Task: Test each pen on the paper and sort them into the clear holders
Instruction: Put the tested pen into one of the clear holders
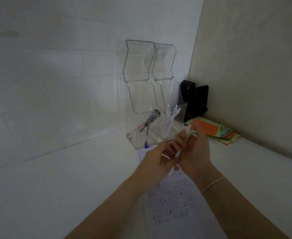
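Down low, nearest: paper (172, 204) flat on white table (73, 187), covered in rows of tiny print too blurry to read, partly hidden under both arms. Just above: left hand (156, 161) and right hand (196, 152) touching, both curled round one white pen (183, 147); pen ends poking out, middle hidden by fingers. Behind: two clear holders, left holder (138, 135) with a blue pen (147, 130) and dark pens, right holder (169, 128) full of white pens, close to the wall. Right side: colored paper pile (215, 130) by a black thing (195, 99), hard to make out. Wide bare table on left.
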